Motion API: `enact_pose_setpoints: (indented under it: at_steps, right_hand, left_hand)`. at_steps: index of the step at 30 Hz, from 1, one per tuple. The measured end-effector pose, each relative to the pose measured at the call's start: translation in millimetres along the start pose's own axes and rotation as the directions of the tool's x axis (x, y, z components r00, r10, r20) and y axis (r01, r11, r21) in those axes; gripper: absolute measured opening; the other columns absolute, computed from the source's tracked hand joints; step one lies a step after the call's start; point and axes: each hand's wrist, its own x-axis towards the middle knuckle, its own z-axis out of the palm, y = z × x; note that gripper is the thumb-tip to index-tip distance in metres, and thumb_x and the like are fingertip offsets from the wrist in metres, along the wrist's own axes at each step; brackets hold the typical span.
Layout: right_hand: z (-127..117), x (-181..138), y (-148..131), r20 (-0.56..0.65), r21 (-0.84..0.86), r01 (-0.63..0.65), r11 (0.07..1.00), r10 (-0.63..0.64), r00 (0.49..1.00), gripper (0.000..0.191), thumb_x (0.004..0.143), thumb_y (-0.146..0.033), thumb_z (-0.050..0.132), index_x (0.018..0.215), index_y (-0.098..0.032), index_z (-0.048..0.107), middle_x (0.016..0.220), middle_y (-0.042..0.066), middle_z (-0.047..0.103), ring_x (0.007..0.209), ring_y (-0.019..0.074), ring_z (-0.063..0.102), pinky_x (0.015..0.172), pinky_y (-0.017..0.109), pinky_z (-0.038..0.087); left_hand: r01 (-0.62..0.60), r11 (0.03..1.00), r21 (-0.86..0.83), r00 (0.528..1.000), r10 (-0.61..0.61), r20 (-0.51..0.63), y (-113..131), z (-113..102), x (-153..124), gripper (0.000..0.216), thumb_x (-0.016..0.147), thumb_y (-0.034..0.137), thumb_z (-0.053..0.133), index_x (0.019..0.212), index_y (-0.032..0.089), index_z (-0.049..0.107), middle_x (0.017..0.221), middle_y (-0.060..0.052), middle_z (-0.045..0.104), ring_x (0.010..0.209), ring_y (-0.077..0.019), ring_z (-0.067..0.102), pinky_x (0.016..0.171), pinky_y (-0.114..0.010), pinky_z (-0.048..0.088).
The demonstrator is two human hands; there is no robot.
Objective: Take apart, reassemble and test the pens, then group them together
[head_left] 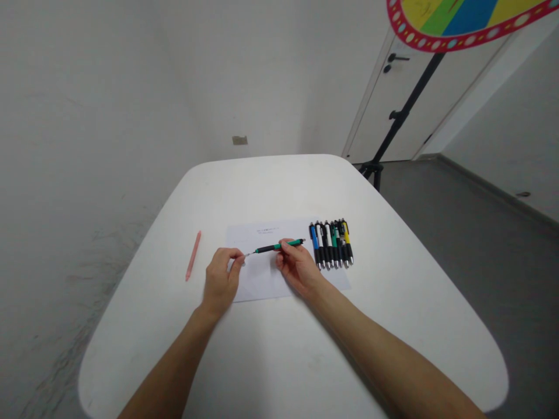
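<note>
My right hand (297, 265) grips a green and black ballpoint pen (267, 248) by its green barrel, holding it nearly level above a white sheet of paper (262, 285). A thin refill end pokes out of the pen's front, which points left. There my left hand (222, 276) has its thumb and forefinger pinched around a small silvery piece (243, 260), too small to name surely. The piece is close to the refill end; whether they touch I cannot tell. Right of my right hand lies a row of several pens (332, 244), with blue, white, green and yellow barrels and silver tips.
A pink pen (193, 256) lies on the white table (271, 186), left of the paper. Beyond the table's right side stands a black tripod stand (393, 125) under a colourful wheel (463, 23). A wall rises behind the table, with a door (419, 110) at right.
</note>
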Motion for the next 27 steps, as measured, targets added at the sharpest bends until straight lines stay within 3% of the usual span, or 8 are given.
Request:
enact_pose_setpoints:
  at_steps: [8, 27]
  right_hand:
    - [-0.6, -0.5, -0.7, 0.017, -0.015, 0.003, 1.000, -0.003, 1.000, 0.033, 0.056, -0.026, 0.091, 0.075, -0.018, 0.065, 0.068, -0.003, 0.063, 0.053, 0.0070, 0.053, 0.048, 0.020, 0.046]
    - [4.1, -2.5, 5.2, 0.057, -0.135, 0.059, 0.989, -0.052, 0.997, 0.036, 0.054, -0.032, 0.091, 0.075, -0.017, 0.065, 0.065, -0.004, 0.060, 0.054, 0.0066, 0.052, 0.051, 0.020, 0.040]
  left_hand:
    - [-0.021, 0.999, 0.023, 0.999, 0.022, -0.027, 1.2, -0.2, 0.6, 0.015, 0.090, 0.026, 0.051, 0.078, 0.021, 0.058, 0.074, -0.001, 0.063, 0.074, -0.0175, 0.060, 0.069, -0.030, 0.048]
    - [-0.204, 0.979, 0.013, 0.978, 0.204, -0.033, 4.5, 1.6, 0.2, 0.005, 0.088, 0.014, 0.061, 0.086, 0.019, 0.061, 0.080, -0.002, 0.066, 0.078, -0.0159, 0.061, 0.074, -0.028, 0.049]
